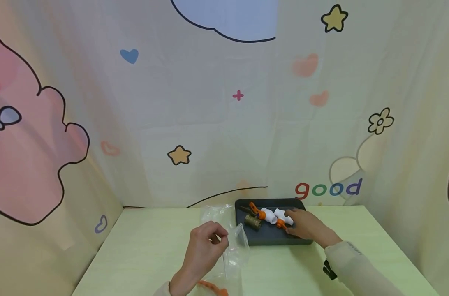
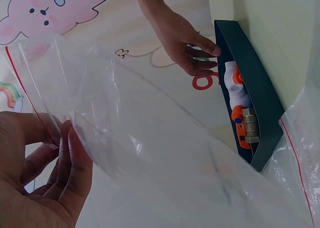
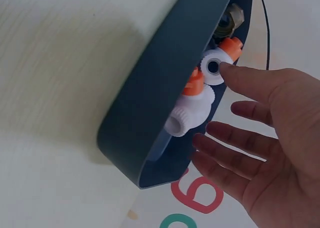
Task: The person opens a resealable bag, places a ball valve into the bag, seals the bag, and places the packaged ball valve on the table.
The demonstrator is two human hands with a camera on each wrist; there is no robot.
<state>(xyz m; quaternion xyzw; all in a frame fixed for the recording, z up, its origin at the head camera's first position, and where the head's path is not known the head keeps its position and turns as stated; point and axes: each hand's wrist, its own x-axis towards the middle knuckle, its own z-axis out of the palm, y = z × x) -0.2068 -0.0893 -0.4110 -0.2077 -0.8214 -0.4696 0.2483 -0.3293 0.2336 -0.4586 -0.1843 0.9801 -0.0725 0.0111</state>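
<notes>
Left hand (image 1: 206,247) pinches clear bag (image 2: 122,123); right hand (image 1: 306,225), spread, seems reaching for white valve (image 3: 194,111) in tray (image 1: 276,241), contact unclear; next needs grip.

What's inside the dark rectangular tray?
Two white plastic valves with orange handles, a brass-coloured metal fitting and a slender dark piece. In the head view, the right hand hides part of the tray; anything under them is covered.
</notes>
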